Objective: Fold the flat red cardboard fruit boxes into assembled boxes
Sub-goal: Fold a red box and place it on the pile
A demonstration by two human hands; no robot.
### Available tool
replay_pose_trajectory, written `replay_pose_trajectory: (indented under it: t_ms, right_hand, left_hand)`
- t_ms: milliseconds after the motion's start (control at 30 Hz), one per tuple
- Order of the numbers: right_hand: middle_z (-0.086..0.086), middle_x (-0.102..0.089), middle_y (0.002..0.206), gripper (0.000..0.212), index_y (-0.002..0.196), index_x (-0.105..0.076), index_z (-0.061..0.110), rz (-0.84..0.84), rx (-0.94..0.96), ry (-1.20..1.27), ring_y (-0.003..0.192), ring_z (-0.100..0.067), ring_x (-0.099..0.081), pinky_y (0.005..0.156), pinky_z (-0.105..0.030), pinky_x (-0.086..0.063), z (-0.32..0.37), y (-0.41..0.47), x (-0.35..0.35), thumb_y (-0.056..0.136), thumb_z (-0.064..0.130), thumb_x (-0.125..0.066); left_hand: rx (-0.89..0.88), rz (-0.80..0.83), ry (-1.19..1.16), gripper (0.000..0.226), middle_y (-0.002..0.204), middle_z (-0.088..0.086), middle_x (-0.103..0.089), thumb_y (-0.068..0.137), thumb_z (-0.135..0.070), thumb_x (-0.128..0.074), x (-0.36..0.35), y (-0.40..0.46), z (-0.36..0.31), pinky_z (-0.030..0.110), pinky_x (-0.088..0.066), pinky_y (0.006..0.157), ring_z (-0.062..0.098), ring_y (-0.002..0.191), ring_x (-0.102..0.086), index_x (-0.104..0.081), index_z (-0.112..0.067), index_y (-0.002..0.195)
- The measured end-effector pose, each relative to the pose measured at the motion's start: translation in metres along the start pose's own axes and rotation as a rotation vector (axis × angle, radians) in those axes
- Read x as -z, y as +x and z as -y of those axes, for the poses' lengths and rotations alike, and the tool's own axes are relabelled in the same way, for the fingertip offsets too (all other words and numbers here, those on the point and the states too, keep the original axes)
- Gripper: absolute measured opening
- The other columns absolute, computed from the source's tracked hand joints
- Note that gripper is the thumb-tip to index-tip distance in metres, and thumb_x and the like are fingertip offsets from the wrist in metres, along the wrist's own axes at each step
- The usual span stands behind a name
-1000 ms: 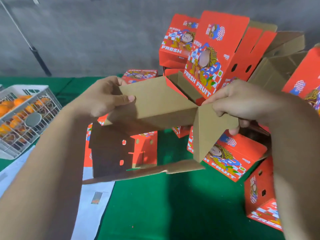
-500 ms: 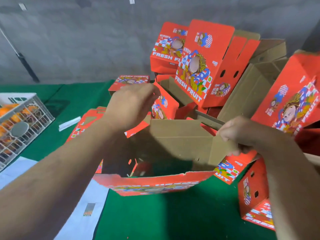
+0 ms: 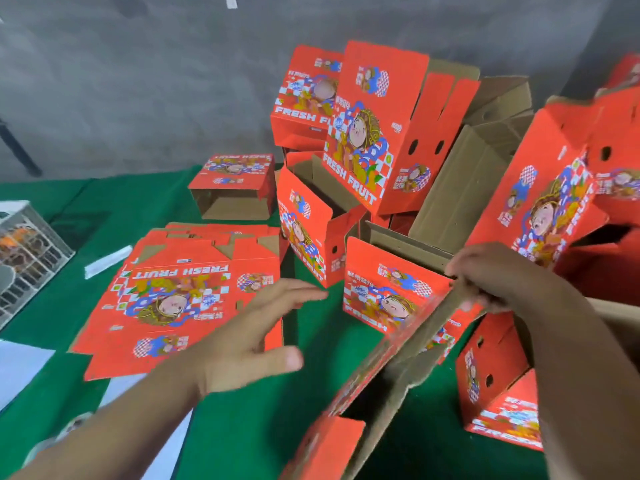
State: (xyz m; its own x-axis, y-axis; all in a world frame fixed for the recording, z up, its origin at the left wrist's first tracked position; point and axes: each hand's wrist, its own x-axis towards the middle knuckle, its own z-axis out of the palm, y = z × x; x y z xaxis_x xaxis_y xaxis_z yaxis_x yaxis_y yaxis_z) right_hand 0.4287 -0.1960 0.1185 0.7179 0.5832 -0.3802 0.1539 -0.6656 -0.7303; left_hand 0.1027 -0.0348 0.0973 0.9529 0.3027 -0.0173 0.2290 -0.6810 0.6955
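My right hand [image 3: 485, 275] grips the top edge of a half-folded red fruit box [image 3: 391, 368], which hangs tilted down toward the lower middle of the view, its brown inside showing. My left hand [image 3: 249, 337] hovers with fingers spread over the green table, holding nothing, just right of a stack of flat red fruit boxes [image 3: 180, 299] printed "FRESH FRUIT". A pile of assembled red boxes [image 3: 367, 133] rises behind and to the right.
The green table [image 3: 242, 438] runs to a grey wall. A white wire basket [image 3: 31, 251] with oranges sits at the left edge. White paper sheets [image 3: 20, 368] lie at the lower left. More assembled boxes [image 3: 498, 386] crowd the right side.
My left hand has let go of the box and moved down and left toward the flat stack. The box now hangs from my right hand alone, swung lower and to the right.
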Motion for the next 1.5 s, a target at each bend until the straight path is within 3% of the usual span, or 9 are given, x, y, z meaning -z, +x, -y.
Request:
replay_pose_trajectory:
  t_ms: [100,300,467,667,933,1100,1233,1367,1500]
  right_hand:
    - [-0.024,-0.059,0.047,0.016,0.096,-0.065,-0.003,-0.030,0.009,0.092,0.026,-0.015,-0.037,0.037,-0.014,-0.031,0.001,0.002,-0.005,0.090,-0.003,-0.050]
    - [-0.021,-0.060,0.046,0.016,0.099,-0.061,0.003,-0.042,0.015,0.131,0.026,-0.017,-0.049,0.034,-0.015,-0.032,0.006,0.013,-0.016,0.093,-0.002,-0.047]
    - [-0.022,-0.061,0.049,0.017,0.097,-0.060,0.001,-0.049,0.045,0.096,0.028,-0.017,-0.049,0.036,-0.016,-0.033,0.003,0.019,-0.015,0.090,-0.004,-0.046]
    - [-0.023,-0.062,0.059,0.015,0.093,-0.061,0.005,-0.090,0.102,0.026,0.055,-0.031,-0.058,0.051,-0.028,-0.042,0.001,0.022,-0.012,0.084,-0.004,-0.052]
    - [-0.019,-0.064,0.088,0.030,0.113,-0.054,0.025,-0.337,0.249,0.071,0.073,-0.037,-0.065,0.067,-0.049,-0.059,-0.033,0.028,0.004,0.092,0.006,-0.063]
    - [-0.005,-0.067,0.100,0.025,0.113,-0.066,0.024,-0.466,0.480,-0.065,0.093,-0.029,-0.063,0.084,-0.040,-0.049,-0.045,0.022,-0.015,0.093,0.016,-0.053]
    - [-0.014,-0.070,0.090,0.033,0.104,-0.074,0.006,-0.595,0.529,0.031,0.087,-0.032,-0.065,0.074,-0.034,-0.045,-0.059,0.025,-0.032,0.088,0.019,-0.048]
    - [-0.009,-0.065,0.090,0.031,0.104,-0.072,0.005,-0.697,0.558,0.153,0.086,-0.019,-0.056,0.072,-0.030,-0.036,-0.071,0.024,-0.041,0.089,0.019,-0.049]
    - [-0.004,-0.059,0.084,0.024,0.099,-0.071,0.007,-0.701,0.623,0.174,0.078,-0.014,-0.051,0.064,-0.026,-0.034,-0.068,0.017,-0.043,0.089,0.011,-0.050]
  left_hand:
    - [0.029,0.039,-0.078,0.046,0.120,0.000,-0.056,0.099,-0.038,-0.065,-0.031,-0.011,0.008,0.043,-0.036,0.121,0.031,0.144,-0.047,-0.060,-0.013,0.137]
    - [-0.066,0.143,-0.098,0.102,0.153,-0.027,-0.020,0.077,-0.048,-0.077,-0.033,-0.010,-0.029,0.032,-0.031,0.120,-0.001,0.148,-0.025,-0.012,-0.059,0.155]
    - [-0.036,-0.039,-0.076,0.081,0.141,-0.024,-0.040,0.091,-0.015,-0.064,-0.021,0.006,-0.018,0.008,-0.042,0.085,0.000,0.121,-0.048,-0.027,-0.044,0.157]
    - [0.184,-0.221,-0.018,0.053,0.120,-0.014,-0.068,0.100,-0.018,-0.064,0.005,0.015,0.001,0.021,-0.050,0.084,0.003,0.094,-0.066,-0.041,-0.033,0.146]
    - [0.195,-0.382,-0.200,0.026,0.076,-0.003,-0.054,0.092,-0.006,-0.041,0.039,0.010,0.040,0.027,-0.037,0.057,0.004,0.061,-0.043,-0.061,-0.023,0.092]
    - [0.163,-0.375,-0.238,0.027,0.084,-0.015,-0.066,0.088,-0.025,-0.045,0.022,0.004,0.036,0.013,-0.042,0.062,-0.002,0.072,-0.056,-0.072,-0.025,0.088]
    - [0.037,-0.415,0.237,0.042,0.125,-0.013,-0.062,0.091,-0.029,-0.066,0.006,-0.012,0.042,0.015,-0.047,0.086,-0.007,0.096,-0.059,-0.059,-0.028,0.133]
    - [0.441,-0.349,-0.326,0.110,0.093,-0.003,-0.075,0.075,-0.030,-0.093,-0.002,-0.036,0.052,0.031,-0.052,0.062,0.016,0.064,-0.060,-0.019,-0.055,0.153]
    - [0.506,-0.386,-0.746,0.083,0.107,0.018,-0.077,0.074,-0.025,-0.095,-0.022,-0.050,0.053,0.028,-0.057,0.064,0.025,0.084,-0.070,-0.051,-0.046,0.142]
